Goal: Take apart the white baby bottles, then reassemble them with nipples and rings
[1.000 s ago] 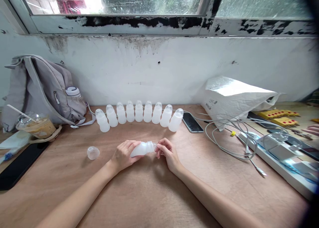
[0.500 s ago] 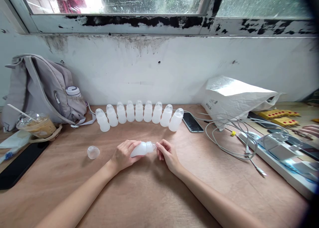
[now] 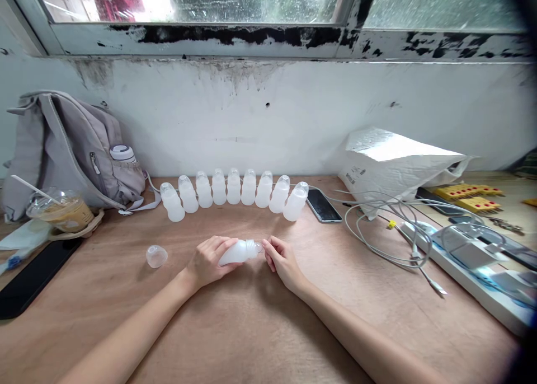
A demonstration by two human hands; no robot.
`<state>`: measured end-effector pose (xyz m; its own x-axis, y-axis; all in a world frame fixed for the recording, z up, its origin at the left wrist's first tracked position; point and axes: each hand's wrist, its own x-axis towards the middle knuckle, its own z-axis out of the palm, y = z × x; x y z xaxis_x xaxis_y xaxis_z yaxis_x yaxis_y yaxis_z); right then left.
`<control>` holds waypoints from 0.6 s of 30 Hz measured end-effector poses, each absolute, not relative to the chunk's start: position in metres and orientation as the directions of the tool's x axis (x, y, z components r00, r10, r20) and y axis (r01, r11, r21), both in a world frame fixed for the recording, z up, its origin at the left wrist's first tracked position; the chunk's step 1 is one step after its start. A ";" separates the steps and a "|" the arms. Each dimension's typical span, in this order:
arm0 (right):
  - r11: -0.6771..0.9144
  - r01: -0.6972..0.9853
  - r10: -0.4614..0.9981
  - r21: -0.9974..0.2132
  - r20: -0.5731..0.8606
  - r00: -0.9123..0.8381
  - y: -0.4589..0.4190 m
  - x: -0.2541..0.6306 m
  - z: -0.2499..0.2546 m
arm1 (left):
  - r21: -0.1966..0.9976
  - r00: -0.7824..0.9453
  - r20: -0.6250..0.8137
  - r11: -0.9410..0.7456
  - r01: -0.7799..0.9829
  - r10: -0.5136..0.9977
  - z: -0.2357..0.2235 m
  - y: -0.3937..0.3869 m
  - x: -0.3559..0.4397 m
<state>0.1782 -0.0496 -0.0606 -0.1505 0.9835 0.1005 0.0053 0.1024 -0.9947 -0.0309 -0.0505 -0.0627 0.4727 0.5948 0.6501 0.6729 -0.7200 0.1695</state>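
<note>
A frosted white baby bottle (image 3: 235, 252) lies tilted on its side above the table, its neck toward the right. My left hand (image 3: 212, 258) is wrapped round its body. At the neck end sits a clear nipple (image 3: 259, 247), and the thumb and fingertips of my right hand (image 3: 282, 260) are pinched on its tip. To the left, a clear domed cap (image 3: 156, 256) rests on the wooden table, apart from both hands. Beyond my hands, several capped baby bottles (image 3: 234, 188) stand upright in a curved row.
A grey backpack (image 3: 75, 149), an iced drink (image 3: 62, 210) and a black phone (image 3: 39, 275) are at the left. Another phone (image 3: 324, 206) lies right of the bottle row. Farther right are a white bag (image 3: 386, 160), tangled cables (image 3: 380, 244) and a power strip (image 3: 474, 283).
Another person's hand at the far right edge has gone out of view. My hands keep nearly the same hold on the bottle and nipple.
</note>
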 end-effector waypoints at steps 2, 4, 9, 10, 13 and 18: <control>0.093 -0.004 0.985 -0.996 0.093 -0.145 -0.048 0.179 -0.062 | 0.212 0.474 0.634 -0.727 0.653 0.611 -0.062 -0.052 -0.030; 0.087 -0.018 0.985 -0.996 0.089 -0.145 -0.046 0.180 -0.060 | 0.342 0.433 0.589 -0.696 0.632 0.682 -0.058 -0.054 -0.027; 0.009 -0.227 0.930 -0.974 0.091 -0.355 -0.047 0.186 -0.046 | 0.877 0.334 0.106 -0.246 0.412 0.937 -0.037 -0.061 -0.014; -0.029 -0.256 0.910 -0.966 0.081 -0.407 -0.048 0.186 -0.044 | 0.921 0.373 -0.003 -0.143 0.362 0.928 -0.033 -0.063 -0.011; -0.105 -0.277 0.906 -0.955 0.023 -0.423 -0.052 0.184 -0.044 | 0.914 0.386 -0.077 -0.089 0.396 0.919 -0.029 -0.069 -0.003; -0.107 -0.321 0.953 -0.941 -0.005 -0.303 -0.057 0.175 -0.052 | 0.450 0.278 0.382 -0.440 0.777 0.881 -0.040 -0.080 0.003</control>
<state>0.1752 -0.0573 -0.0525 -0.3028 0.9530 -0.0050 -0.3212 -0.1070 -0.9409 0.0029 -0.0805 -0.0399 0.2782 0.8813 0.3820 0.7772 -0.4402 0.4496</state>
